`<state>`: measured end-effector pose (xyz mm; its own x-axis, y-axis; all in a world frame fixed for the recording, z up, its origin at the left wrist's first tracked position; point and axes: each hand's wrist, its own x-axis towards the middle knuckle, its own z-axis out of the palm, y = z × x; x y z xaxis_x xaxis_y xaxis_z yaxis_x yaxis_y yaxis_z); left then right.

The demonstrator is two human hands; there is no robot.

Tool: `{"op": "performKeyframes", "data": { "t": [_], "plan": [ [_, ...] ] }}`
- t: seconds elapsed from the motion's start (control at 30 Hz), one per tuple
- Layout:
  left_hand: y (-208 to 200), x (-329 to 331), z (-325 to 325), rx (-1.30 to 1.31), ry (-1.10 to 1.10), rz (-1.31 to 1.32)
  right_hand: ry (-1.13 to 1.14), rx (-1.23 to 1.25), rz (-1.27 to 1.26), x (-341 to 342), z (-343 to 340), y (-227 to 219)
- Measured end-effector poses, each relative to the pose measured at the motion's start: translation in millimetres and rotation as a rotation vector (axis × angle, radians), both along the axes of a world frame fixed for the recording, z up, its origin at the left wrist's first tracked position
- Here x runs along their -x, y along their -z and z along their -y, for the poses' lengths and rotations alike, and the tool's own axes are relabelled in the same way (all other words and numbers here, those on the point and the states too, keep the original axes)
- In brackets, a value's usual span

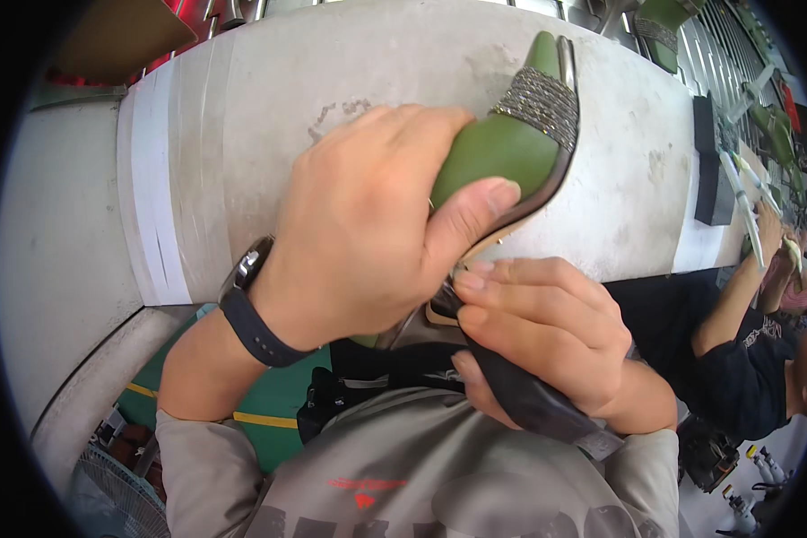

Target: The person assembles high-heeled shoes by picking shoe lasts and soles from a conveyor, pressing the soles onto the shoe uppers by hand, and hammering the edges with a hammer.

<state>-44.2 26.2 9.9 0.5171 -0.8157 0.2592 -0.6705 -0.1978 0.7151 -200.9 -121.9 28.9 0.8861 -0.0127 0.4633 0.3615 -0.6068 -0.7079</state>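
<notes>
My left hand is wrapped round a green shoe last, its thumb pressed along the side near the sole edge. A sandal is on the last, with a glittery braided strap across the toe part and a dark sole rim. The toe points away from me over the bench. My right hand grips a dark, tapering shoe heel with a grey end. Its fingertips pinch where the heel meets the back of the sole, close under my left hand. Fingers partly hide that joint.
The pale, stained bench top has taped strips at its left. Another green last with a glittery strap lies at the far right. A black box-like block stands on the right edge. Beyond it a co-worker handles something light-coloured.
</notes>
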Motion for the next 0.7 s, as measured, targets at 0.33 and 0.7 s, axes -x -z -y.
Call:
{"op": "performKeyframes", "data": {
  "t": [0.33, 0.7],
  "plan": [
    [3, 0, 3, 0.08, -0.046, -0.148, 0.289, -0.016, 0.093, 26, 8, 21],
    [-3, -3, -4, -0.006, 0.013, -0.1, 0.224, 0.149, 0.05, 17, -8, 3]
  ]
}}
